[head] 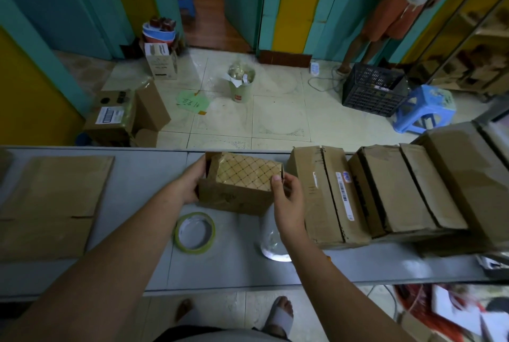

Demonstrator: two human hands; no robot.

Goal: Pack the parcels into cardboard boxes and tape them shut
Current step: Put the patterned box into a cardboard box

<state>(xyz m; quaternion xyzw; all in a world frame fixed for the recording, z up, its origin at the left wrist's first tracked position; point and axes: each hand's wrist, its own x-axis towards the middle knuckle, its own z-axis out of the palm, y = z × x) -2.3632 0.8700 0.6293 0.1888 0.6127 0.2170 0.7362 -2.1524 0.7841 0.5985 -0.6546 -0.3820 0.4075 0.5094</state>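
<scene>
A small open cardboard box (234,198) stands on the grey table (137,176) near its far edge. A parcel with a gold diamond pattern (245,172) sits in its open top, wrapped in shiny film. My left hand (190,184) grips the box's left side. My right hand (286,198) holds the right end, thumb pressed on the parcel's corner. A roll of yellow-green tape (195,232) lies flat on the table just in front of the box. A clear tape roll (272,245) lies under my right forearm.
Flattened cardboard (49,203) covers the table's left end. Several closed cardboard boxes (385,190) lean in a row on the right. Beyond the table: a bin (241,84), a black crate (371,90), a blue stool (424,110), floor boxes (124,115), a standing person (385,19).
</scene>
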